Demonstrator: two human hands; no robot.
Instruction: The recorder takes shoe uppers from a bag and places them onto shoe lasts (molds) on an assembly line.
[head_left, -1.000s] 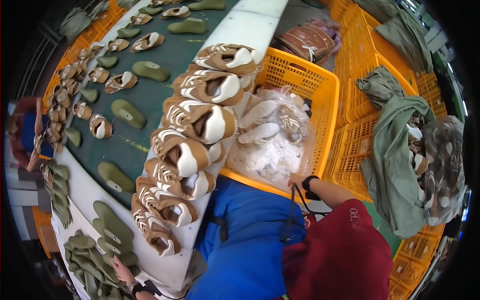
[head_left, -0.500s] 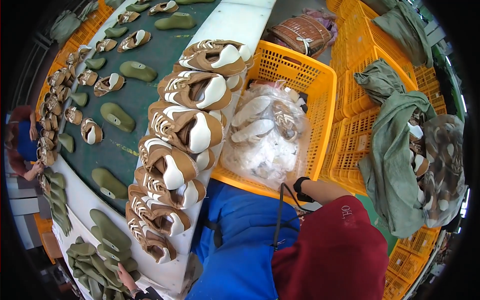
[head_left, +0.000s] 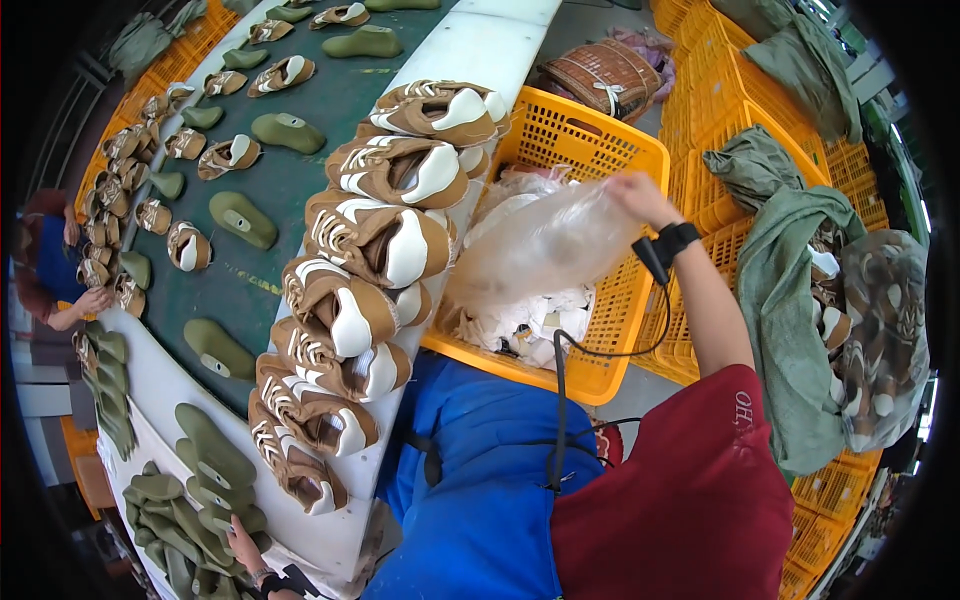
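My right hand is closed on the edge of a clear plastic bag, pulled up over a yellow crate. Beneath the bag lie crumpled white pieces, too jumbled to name. At the lower left my left hand rests with outstretched fingers against a pile of green shoe lasts. Between my hands, a row of brown and white lace-up shoes lines the white table edge.
Along the green conveyor belt lie more lasts and shoes. A co-worker's hand is at the far left among shoes. Stacked yellow crates, a green cloth and a bag of shoes stand to the right.
My right hand has risen from the crate's near side to its right side, lifting the plastic bag and uncovering white pieces. Belt items have shifted slightly right. My left hand stays by the lasts.
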